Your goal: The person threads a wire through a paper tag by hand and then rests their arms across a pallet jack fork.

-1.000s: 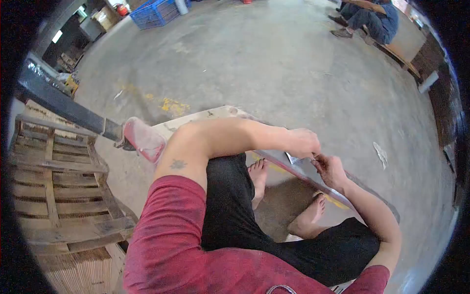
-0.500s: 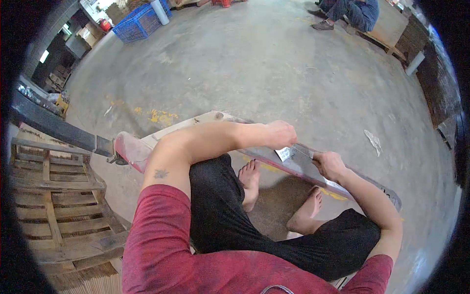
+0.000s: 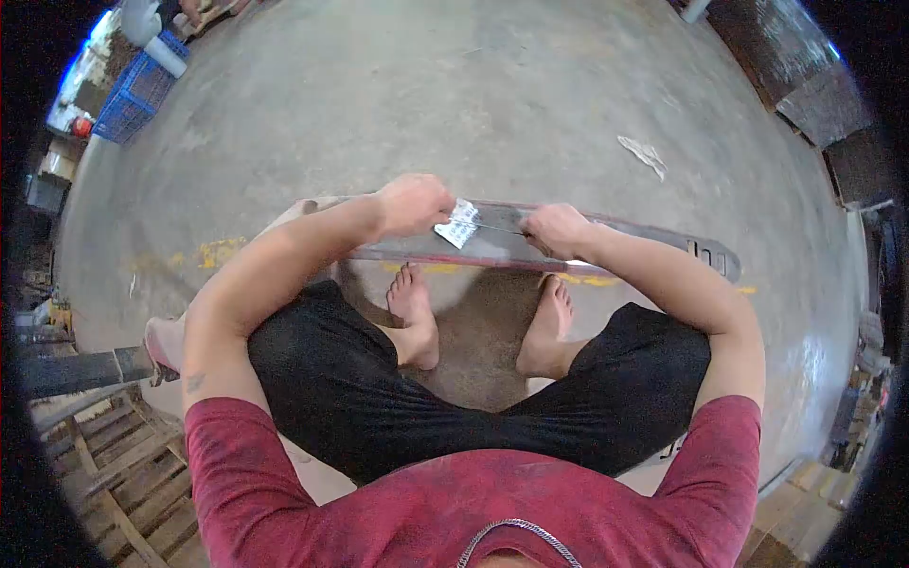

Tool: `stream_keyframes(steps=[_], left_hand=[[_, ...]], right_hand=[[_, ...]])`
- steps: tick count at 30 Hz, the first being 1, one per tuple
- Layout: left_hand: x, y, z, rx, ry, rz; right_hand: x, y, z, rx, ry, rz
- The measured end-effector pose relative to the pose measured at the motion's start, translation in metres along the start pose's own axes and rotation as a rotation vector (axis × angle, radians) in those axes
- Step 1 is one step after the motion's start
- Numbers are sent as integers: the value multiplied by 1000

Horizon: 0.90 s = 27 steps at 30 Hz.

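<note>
A thin, dark, wire-like strand (image 3: 492,227) stretches almost straight between my two hands. My left hand (image 3: 415,204) is closed on its left end. My right hand (image 3: 559,230) pinches the other end, fingers curled. Beneath the strand, by my left fingertips, is a white printed packet (image 3: 458,233); I cannot tell whether the fingers touch it. Below my hands runs a long grey pallet-jack fork (image 3: 653,248) with worn red edges, just beyond my bare feet.
Wooden pallets (image 3: 123,473) lie at the lower left beside a dark metal bar (image 3: 76,371). A crumpled white scrap (image 3: 644,156) is on the concrete floor (image 3: 426,104). A blue plastic crate (image 3: 137,95) stands at the far left, wrapped stacks (image 3: 824,104) at the far right.
The camera has turned right and tilted down, so the scene sits differently in view. Both hands still hold the strand, and the packet is still close to my left hand.
</note>
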<state>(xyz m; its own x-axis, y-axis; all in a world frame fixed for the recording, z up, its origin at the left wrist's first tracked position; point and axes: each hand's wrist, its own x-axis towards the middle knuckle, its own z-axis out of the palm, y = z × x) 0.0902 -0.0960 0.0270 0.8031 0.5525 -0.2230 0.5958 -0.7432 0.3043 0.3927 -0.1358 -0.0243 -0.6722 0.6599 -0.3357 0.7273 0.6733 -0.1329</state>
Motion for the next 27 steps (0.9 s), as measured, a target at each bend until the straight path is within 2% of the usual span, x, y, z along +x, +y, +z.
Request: stream_keyframes(steps=[7, 9, 27], left_hand=[[7, 3, -4, -40, -50, -47], [6, 2, -6, -49, -58, -31], [13, 20, -20, -131, -67, -33]], right_hand=[[1, 6, 0, 31, -76, -13], [3, 8, 4, 28, -95, -73], [-6, 9, -11, 108, -87, -117]])
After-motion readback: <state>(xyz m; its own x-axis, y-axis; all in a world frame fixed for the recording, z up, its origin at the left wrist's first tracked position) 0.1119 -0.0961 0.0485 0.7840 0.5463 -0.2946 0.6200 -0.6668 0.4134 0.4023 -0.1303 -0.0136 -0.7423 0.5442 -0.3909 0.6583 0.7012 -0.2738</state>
